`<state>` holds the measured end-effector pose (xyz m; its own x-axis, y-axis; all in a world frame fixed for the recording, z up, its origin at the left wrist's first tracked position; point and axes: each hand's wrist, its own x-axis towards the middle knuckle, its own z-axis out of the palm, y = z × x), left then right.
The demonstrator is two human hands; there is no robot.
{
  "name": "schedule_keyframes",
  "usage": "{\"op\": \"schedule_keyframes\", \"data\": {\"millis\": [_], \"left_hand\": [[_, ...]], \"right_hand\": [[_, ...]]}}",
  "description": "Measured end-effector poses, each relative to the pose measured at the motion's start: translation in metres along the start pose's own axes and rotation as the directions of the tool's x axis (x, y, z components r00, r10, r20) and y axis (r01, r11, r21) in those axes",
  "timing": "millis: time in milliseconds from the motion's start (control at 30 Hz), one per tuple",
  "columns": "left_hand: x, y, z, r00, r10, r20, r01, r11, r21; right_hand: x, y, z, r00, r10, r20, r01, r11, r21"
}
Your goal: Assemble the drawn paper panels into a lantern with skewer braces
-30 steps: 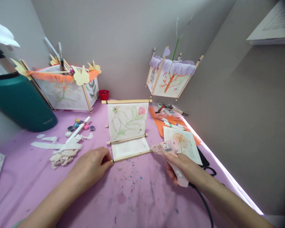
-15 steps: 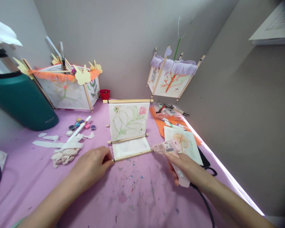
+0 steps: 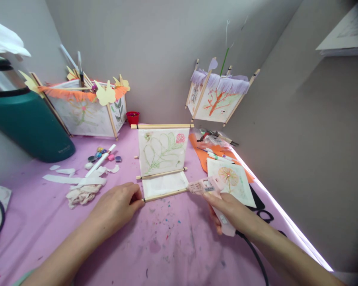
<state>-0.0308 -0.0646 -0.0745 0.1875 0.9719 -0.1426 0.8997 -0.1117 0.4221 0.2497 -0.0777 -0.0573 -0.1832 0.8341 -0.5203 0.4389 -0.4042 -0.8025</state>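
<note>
A small panel structure of white sheets and wooden sticks stands at the middle of the cloth, its upright side drawn with green leaves and a pink flower. Along its near edge runs a wooden stick. My left hand pinches that stick's left end between thumb and fingers. In my right hand is a pale pink glue gun with a black cord, its nozzle at the stick's right end. Whether the nozzle touches the wood is too small to tell.
At the back left are a teal bottle and a decorated box holding brushes. Paint pots and crumpled cloth lie left. A purple-trimmed box is at the back right. A flower drawing and black scissors lie right.
The glue gun in my right hand has shifted slightly left along the near stick's right end. My left hand keeps its hold. The whole view has shifted a little.
</note>
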Motion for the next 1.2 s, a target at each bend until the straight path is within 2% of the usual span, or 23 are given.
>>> {"op": "schedule_keyframes", "data": {"millis": [433,800,967,1033,1100,1200], "left_hand": [[0.0,-0.001,0.001,1.0,0.004,-0.006,-0.004,1.0,-0.004],[0.0,-0.002,0.002,1.0,0.008,-0.019,-0.008,1.0,0.012],[0.0,-0.001,0.001,1.0,0.002,-0.006,-0.002,1.0,0.003],[0.0,-0.001,0.001,1.0,0.005,-0.002,-0.005,1.0,0.0],[0.0,-0.001,0.001,1.0,0.014,-0.004,-0.014,1.0,-0.006],[-0.001,0.0,0.0,1.0,0.022,-0.012,-0.022,1.0,-0.008]], "right_hand": [[0.0,-0.01,0.011,0.998,0.048,0.04,-0.048,0.999,0.0],[0.003,-0.002,0.006,1.0,-0.001,0.027,0.001,1.0,-0.021],[0.002,-0.008,0.018,0.998,0.014,0.067,-0.01,0.998,-0.056],[-0.003,-0.011,0.027,0.996,-0.036,0.086,0.049,0.986,-0.157],[-0.01,-0.012,0.04,0.981,-0.175,0.083,0.193,0.91,-0.368],[-0.018,-0.004,0.062,0.889,-0.424,0.173,0.42,0.604,-0.678]]}}
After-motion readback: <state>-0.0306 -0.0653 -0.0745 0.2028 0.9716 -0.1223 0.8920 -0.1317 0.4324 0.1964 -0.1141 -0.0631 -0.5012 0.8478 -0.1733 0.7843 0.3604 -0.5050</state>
